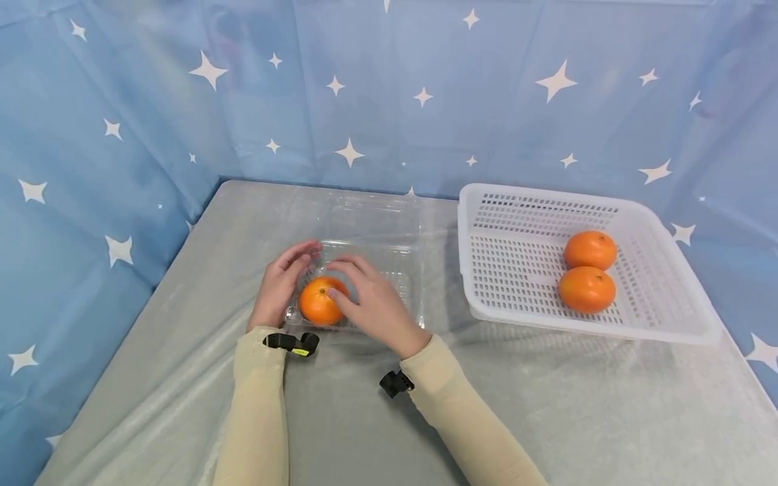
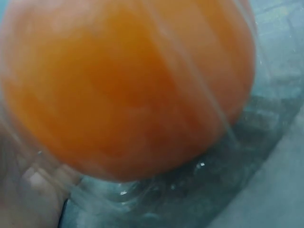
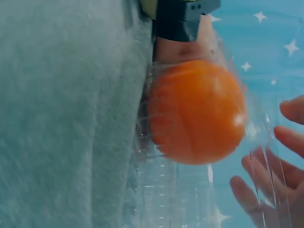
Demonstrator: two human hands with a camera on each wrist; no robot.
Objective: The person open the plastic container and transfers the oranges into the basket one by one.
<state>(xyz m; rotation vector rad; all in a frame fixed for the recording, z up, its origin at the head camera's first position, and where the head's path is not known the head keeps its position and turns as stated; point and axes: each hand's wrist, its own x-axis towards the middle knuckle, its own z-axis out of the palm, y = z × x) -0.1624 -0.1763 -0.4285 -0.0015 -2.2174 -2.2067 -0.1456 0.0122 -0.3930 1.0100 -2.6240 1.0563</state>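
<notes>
An orange (image 1: pixel 321 301) sits in the front left corner of a clear plastic clamshell box (image 1: pixel 398 280), whose lid is folded back. My right hand (image 1: pixel 373 304) hovers over it with fingers spread and relaxed, the thumb right beside the fruit's top; in the right wrist view, fingertips stand apart from the orange (image 3: pixel 197 111). Along the box's left side lies my left hand (image 1: pixel 281 283), its fingers loosely bent near the wall; whether they touch the plastic is hard to tell. The blurred orange (image 2: pixel 128 90) fills much of the left wrist view, seen through the clear wall.
A white perforated basket (image 1: pixel 504 270) stands to the right of the box, with two more oranges (image 1: pixel 587 290) in its right half. Grey cloth (image 1: pixel 535 405) covers the table. A blue curtain with white stars (image 1: pixel 389 115) hangs behind and to the left.
</notes>
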